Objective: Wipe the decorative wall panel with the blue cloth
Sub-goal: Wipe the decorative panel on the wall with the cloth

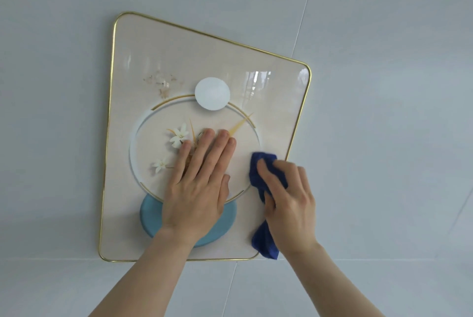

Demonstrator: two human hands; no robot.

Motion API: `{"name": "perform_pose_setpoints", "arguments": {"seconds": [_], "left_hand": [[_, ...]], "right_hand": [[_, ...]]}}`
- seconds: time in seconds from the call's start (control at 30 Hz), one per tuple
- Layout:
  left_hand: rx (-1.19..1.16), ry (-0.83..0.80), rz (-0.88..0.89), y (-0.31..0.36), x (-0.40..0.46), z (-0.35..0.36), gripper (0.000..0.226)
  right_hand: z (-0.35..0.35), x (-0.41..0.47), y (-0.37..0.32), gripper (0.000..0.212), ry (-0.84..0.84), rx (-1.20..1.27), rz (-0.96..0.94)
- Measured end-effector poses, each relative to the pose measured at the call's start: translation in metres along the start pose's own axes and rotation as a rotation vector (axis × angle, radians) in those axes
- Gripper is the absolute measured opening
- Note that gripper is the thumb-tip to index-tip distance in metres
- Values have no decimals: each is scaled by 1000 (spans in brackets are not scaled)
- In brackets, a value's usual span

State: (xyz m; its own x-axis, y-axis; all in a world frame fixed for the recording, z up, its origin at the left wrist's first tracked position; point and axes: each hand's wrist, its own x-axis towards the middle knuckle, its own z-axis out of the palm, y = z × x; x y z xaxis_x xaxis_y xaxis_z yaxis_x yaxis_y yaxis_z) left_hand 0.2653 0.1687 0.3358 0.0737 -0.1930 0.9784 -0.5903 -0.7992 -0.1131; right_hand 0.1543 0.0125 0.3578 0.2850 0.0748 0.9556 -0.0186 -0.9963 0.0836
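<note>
Bunching blue cloth (266,176) under right grip (289,196)

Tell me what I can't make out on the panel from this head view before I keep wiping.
- Panel artwork under the left hand: centre motif and part of the blue disc hidden.
- Panel's lower right edge: covered by the right hand and blue cloth.
- Upper right surface: glare hides any dust.
- Brownish marks: print or dirt, unclear.
</note>
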Motion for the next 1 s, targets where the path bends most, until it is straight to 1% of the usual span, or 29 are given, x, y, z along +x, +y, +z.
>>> {"name": "perform_pose_setpoints", "arguments": {"seconds": [0.1,0.13,0.2,0.27,0.33,0.37,0.4,0.43,0.5,0.57,0.63,0.7,0.77,0.83,0.9,1.0], "left_hand": [[-2,-41,-15,3,2,-7,64],[-2,-57,-21,4,2,-11,64],[-5,-96,-30,5,4,-19,64],[-7,-148,-33,7,8,-30,65],[-32,-205,-36,8,13,-41,68],[-56,-224,-39,8,15,-46,69],[-79,-229,-40,7,16,-51,69],[-98,-217,-42,5,17,-55,67],[-115,-145,-74,-5,18,-63,65],[-112,-62,-149,-22,20,-68,65],[-88,-17,-231,-42,21,-69,72],[-77,-5,-316,-64,22,-68,86],[-70,-18,-378,-83,21,-64,102],[-64,-34,-404,-96,19,-58,115],[-68,-43,-411,-103,17,-51,124],[-92,-31,-397,-110,14,-40,131]], "right_hand": [[-8,-7,-4,65,-69,-22,7],[-12,-11,-6,66,-116,-35,6],[-23,-24,-8,65,-262,-55,6],[-35,-37,-12,55,-440,-28,56],[-46,-44,-12,40,-595,25,166],[-50,-44,-12,36,-639,68,222],[-54,-42,-13,36,-626,132,278],[-57,-35,-16,37,-565,201,333],[-62,-12,-25,43,-355,322,398],[-64,21,-40,46,-184,397,397],[-61,54,-58,45,-50,402,315],[-55,82,-78,42,58,388,204],[-46,104,-95,40,128,337,82],[-32,118,-110,40,160,254,-59],[-16,126,-120,41,157,170,-200],[9,124,-124,45,114,67,-331]]}}
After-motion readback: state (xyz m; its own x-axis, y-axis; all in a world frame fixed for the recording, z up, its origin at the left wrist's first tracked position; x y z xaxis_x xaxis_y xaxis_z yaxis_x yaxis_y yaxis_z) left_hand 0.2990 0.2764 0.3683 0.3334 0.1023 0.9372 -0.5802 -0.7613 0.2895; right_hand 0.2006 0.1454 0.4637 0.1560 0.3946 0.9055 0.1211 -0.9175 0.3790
